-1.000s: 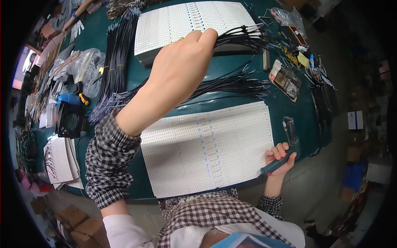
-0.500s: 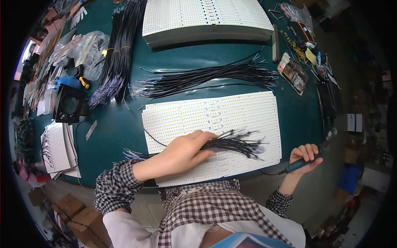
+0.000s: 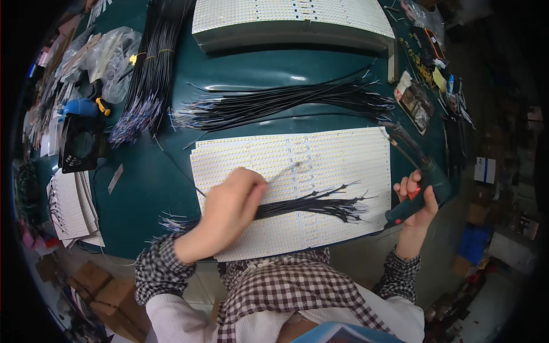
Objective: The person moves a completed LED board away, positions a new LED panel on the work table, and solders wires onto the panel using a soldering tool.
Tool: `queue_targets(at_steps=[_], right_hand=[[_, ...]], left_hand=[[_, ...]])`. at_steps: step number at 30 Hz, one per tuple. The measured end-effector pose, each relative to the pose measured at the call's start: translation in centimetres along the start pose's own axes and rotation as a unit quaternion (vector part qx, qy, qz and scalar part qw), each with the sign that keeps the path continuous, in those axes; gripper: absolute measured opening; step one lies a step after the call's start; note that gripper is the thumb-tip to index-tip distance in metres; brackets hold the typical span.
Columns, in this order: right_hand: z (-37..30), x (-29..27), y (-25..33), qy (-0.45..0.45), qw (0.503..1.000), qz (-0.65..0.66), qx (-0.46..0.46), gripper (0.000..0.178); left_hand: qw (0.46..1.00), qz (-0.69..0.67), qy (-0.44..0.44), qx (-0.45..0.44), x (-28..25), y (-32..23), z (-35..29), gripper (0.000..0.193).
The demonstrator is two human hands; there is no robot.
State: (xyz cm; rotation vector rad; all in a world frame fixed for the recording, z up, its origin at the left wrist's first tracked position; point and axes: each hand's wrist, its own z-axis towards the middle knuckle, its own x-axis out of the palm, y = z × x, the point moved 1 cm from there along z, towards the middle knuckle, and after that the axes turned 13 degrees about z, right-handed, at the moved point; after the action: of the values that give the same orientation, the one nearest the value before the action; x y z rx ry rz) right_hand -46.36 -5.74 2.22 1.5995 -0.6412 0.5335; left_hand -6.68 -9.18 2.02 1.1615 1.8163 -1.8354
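Note:
My left hand [image 3: 234, 200] is closed on a thin black cable [image 3: 180, 167]. One end of it pokes out past my fingertips, blurred, over the LED boards [image 3: 337, 160]. Those white boards lie stacked on the table, dotted with rows of small yellowish LEDs. Under and beside my left hand, a bundle of short black cables [image 3: 303, 207] with bare ends rests across them. My right hand [image 3: 417, 200] grips a dark green soldering gun [image 3: 436, 182] with a red trigger. Its tip points up and left, near the stack's far right corner.
Beyond the boards lies a loose bunch of black cables [image 3: 286, 103]. A thicker tied bundle [image 3: 150, 74] is at the far left, and a tall board stack [image 3: 297, 34] at the back. A black fan frame [image 3: 80, 143] and more boards [image 3: 74, 206] are on the left.
My left hand has left the short cable bundle on the boards and now pinches one cable. My right hand has brought the soldering gun nearer, its tip swung toward the boards.

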Motion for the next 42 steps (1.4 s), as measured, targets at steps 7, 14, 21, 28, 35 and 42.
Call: queue_targets(at_steps=[7, 14, 21, 28, 35, 42], right_hand=[[0.2, 3.2, 0.3, -0.037, 0.992, -0.121, 0.004, 0.046], [-0.9, 3.4, -1.0, -0.017, 0.989, -0.149, -0.014, 0.049], [-1.5, 2.9, -1.5, -0.065, 0.986, -0.152, -0.012, 0.050], [-1.6, 3.2, -1.8, -0.068, 0.981, -0.180, -0.017, 0.052], [-2.1, 3.0, -2.3, -0.059, 0.987, -0.146, -0.021, 0.051], [-1.8, 3.8, -2.0, -0.043, 0.985, -0.166, -0.010, 0.050]], left_hand=[[0.963, 0.228, -0.115, 0.088, -3.2, 1.6, 2.8, 0.020], [0.988, 0.093, 0.023, 0.118, 0.0, 1.7, 6.6, 0.021], [0.979, 0.123, -0.016, 0.164, 0.6, 1.9, 6.6, 0.011], [0.990, 0.067, -0.026, 0.119, -0.2, 0.5, 7.0, 0.018], [0.999, -0.015, 0.007, 0.041, 0.7, 0.3, 8.2, 0.011], [0.994, -0.105, 0.026, -0.009, 0.8, 0.5, 8.5, 0.009]])
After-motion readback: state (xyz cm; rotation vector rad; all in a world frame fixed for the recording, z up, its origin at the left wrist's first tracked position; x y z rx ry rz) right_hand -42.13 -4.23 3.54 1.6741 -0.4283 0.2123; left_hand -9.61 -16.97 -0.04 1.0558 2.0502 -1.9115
